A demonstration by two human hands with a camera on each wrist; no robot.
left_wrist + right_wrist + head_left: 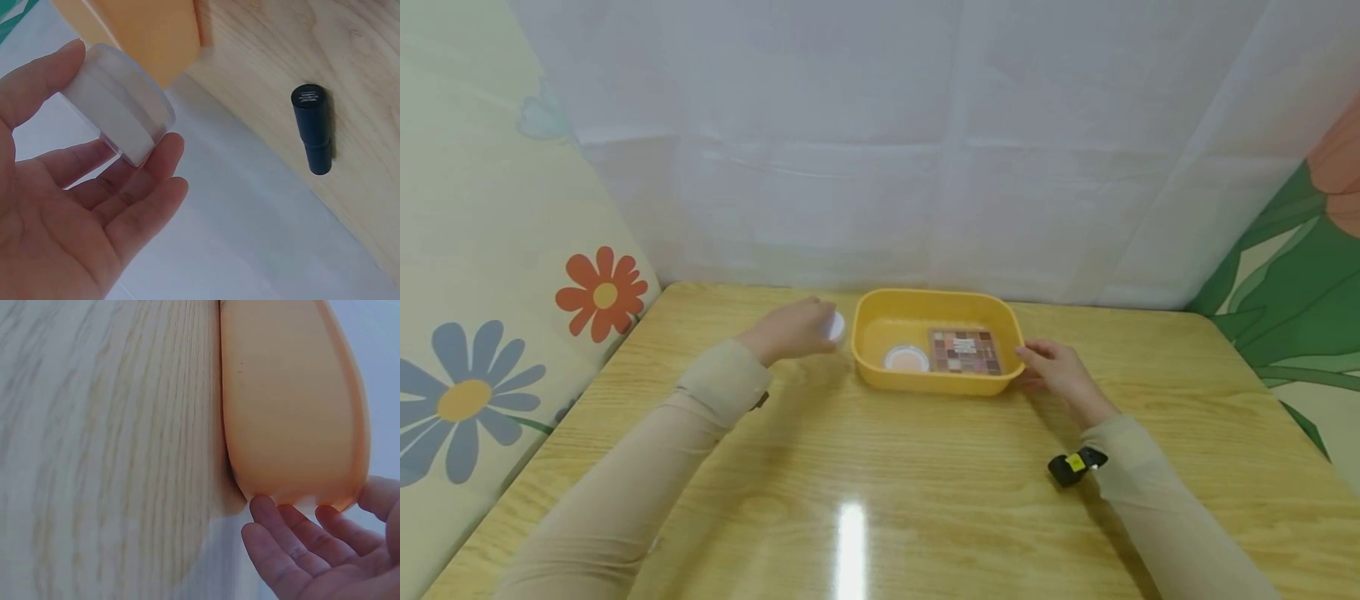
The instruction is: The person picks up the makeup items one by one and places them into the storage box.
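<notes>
My left hand (797, 329) holds a round, clear-walled jar (119, 100) with white inside, between thumb and fingers, just left of a yellow plastic basin (936, 383). In the head view only the jar's pale end shows. At the basin's right end, my right hand (1060, 371) grips the edge, thumb at the rim and fingers against the outer wall, as the right wrist view shows. Inside the basin lie a round pale compact (907, 359) on the left and a flat eyeshadow palette (965, 351) of many coloured squares on the right.
A short black cosmetic tube (314, 128) stands or lies on the wooden table (947, 475), seen in the left wrist view. Behind the basin hangs a white cloth (880, 167). Flower-printed panels (482, 250) flank the table.
</notes>
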